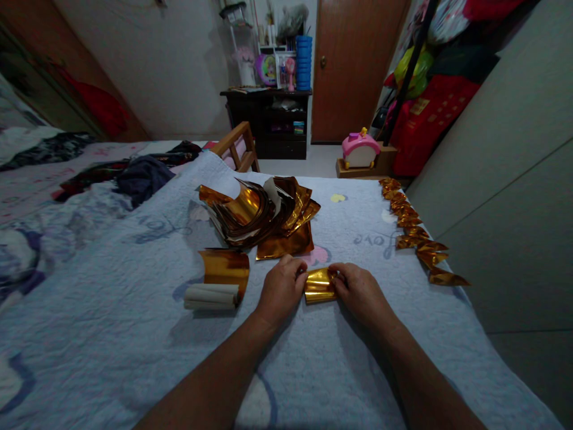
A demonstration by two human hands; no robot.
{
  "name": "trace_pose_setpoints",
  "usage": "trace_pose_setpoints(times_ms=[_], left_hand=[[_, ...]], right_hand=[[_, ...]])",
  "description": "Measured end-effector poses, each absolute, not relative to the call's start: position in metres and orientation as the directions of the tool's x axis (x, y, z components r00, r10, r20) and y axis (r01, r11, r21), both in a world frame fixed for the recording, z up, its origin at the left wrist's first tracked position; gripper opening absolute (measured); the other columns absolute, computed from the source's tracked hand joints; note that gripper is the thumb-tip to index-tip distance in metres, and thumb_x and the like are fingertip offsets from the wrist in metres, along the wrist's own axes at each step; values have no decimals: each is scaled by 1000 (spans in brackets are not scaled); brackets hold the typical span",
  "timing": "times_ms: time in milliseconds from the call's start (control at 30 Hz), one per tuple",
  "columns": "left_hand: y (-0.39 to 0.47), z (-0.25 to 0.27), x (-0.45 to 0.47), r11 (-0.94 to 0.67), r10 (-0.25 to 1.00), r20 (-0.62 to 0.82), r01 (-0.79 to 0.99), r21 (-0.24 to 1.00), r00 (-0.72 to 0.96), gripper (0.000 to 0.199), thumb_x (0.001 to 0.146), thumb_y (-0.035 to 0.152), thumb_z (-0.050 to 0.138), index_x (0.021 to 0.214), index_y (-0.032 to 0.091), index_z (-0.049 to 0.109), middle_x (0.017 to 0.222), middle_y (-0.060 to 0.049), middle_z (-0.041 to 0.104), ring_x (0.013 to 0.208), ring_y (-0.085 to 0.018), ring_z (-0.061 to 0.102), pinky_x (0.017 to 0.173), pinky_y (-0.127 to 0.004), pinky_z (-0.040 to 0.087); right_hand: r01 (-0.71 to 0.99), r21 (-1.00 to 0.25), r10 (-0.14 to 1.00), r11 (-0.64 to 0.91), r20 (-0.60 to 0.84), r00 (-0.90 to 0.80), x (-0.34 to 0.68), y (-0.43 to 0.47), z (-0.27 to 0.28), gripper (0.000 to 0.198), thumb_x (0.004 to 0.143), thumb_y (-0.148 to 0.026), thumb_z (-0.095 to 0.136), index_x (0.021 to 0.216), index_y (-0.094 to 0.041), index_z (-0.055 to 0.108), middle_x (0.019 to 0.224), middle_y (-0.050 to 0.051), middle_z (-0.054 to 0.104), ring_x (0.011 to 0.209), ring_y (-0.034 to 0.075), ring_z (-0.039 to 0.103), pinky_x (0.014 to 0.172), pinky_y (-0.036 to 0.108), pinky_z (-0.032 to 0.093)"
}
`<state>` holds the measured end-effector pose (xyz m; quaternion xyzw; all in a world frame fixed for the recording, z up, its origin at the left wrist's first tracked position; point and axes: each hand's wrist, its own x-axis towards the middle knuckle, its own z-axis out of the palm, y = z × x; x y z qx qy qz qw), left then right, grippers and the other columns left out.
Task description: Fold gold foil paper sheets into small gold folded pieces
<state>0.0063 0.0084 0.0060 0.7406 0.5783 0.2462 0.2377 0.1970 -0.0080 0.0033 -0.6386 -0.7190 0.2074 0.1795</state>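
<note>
A small piece of shiny gold foil paper, rolled or folded over, is stretched between my two hands just above the bedspread. My left hand pinches its left end between thumb and fingers. At the right end, my right hand grips it the same way. Beyond my hands lies a loose, curled stack of gold foil sheets. To the left of my left hand rests a partly curled sheet with a pale rolled edge.
A row of folded gold foil pieces runs along the bedspread's right edge. Clothes lie at the left. Farther back stand a dark cabinet, a wooden door and a pink toy. A pale panel borders the right.
</note>
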Motion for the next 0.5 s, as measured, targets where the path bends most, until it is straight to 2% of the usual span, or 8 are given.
trace_pose_setpoints(times_ms=[500], left_hand=[[11,4,7,-214,974,80,757,618,210,13,89,12,59,84,17,69,88,-4,61,87,-18,61,77,-28,42]], right_hand=[[863,-502,995,66,-29,-93,194,-8,6,29,92,-15,54,114,-19,73,107,9,76,96,23,68,84,31,46]])
